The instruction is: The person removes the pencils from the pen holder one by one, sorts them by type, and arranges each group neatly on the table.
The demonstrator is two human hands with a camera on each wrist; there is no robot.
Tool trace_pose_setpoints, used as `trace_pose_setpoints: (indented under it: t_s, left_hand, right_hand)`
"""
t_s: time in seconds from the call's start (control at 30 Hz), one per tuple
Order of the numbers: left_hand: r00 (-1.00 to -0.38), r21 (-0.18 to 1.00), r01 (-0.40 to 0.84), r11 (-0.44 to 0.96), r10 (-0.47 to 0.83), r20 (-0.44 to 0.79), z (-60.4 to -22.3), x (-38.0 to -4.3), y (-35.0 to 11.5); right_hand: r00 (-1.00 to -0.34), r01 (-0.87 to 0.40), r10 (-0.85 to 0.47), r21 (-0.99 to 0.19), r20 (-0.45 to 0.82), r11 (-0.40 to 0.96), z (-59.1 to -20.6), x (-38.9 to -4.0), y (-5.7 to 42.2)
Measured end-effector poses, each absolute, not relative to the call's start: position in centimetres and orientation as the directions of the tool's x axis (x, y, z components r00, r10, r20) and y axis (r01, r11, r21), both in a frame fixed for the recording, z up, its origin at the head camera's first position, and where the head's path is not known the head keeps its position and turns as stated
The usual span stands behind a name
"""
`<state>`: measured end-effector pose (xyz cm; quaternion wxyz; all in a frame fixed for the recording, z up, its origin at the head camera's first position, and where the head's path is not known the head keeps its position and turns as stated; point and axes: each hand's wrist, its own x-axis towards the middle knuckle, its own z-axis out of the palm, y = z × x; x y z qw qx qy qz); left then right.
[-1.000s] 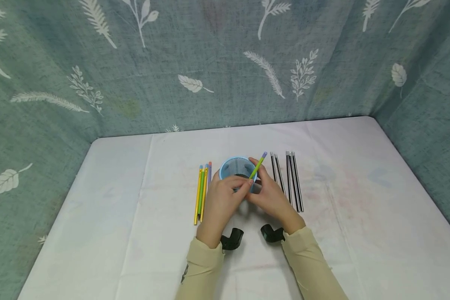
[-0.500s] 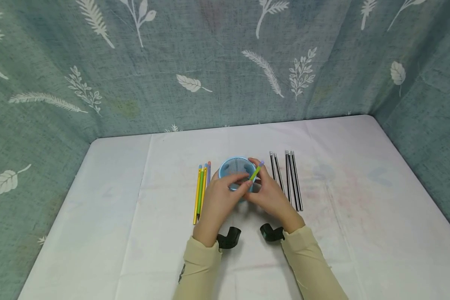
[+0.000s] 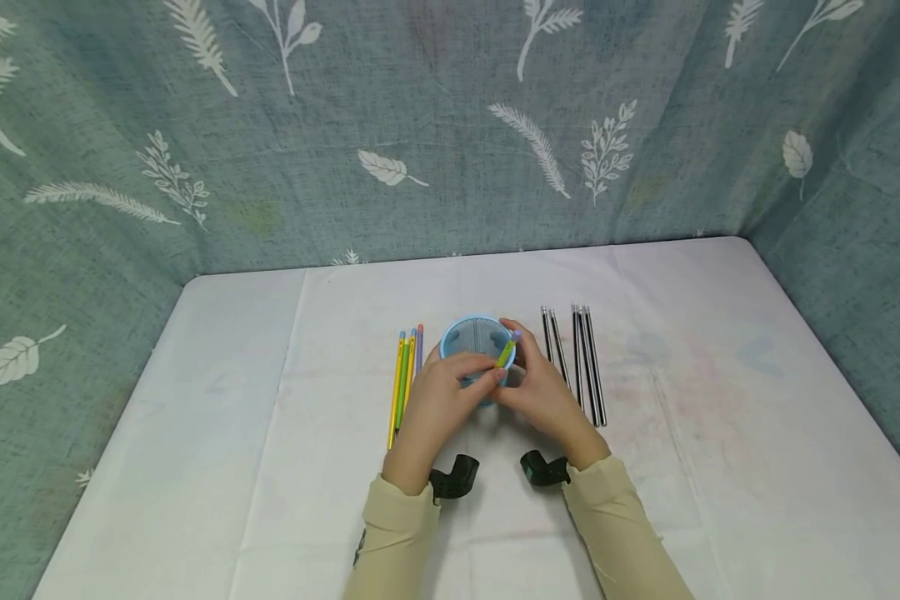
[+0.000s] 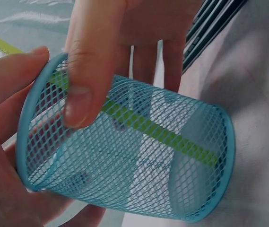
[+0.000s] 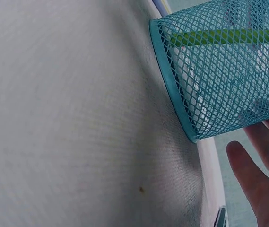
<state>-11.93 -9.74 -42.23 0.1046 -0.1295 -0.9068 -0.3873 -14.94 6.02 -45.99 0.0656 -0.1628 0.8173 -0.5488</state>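
A light-blue mesh pencil cup [image 3: 477,337] stands at the middle of the table. My right hand [image 3: 542,390] holds it by the right side; in the left wrist view the right thumb [image 4: 83,90] lies across the mesh. A green pencil [image 3: 507,350] with a purple top slants inside the cup. Through the mesh the green pencil [image 4: 143,124] reaches down near the cup's base. My left hand [image 3: 447,393] pinches its upper part at the rim, the thumb [image 4: 23,71] right beside the pencil. Some left fingers are hidden behind the cup.
Several coloured pencils [image 3: 402,375], yellow, green and purple, lie side by side left of the cup. Several black-and-silver pencils [image 3: 588,367] lie at the right. Black wrist mounts [image 3: 455,477] jut out below both hands. A leaf-patterned curtain [image 3: 435,208] stands behind the table.
The green pencil has slid lower into the cup, its purple top dropping toward the rim. My left wrist has shifted slightly left, while the right hand has stayed at the cup.
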Motion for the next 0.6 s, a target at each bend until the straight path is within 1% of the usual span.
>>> trace_pose_setpoints:
  t_s: [0.4,0.6]
  left_hand:
    - [-0.944,0.68,0.3,0.67,0.106,0.312,-41.2,-11.8,-10.4]
    - [-0.922,0.687,0.337,0.644,0.076,0.381,-41.0,-11.8,-10.6]
  right_hand:
    - [-0.949,-0.149,-0.315,-0.915,0.025,0.375,-46.0,-14.8,5.9]
    - [-0.949,-0.152,-0.314,-0.922,0.035,0.356,-46.0,-14.9,5.9]
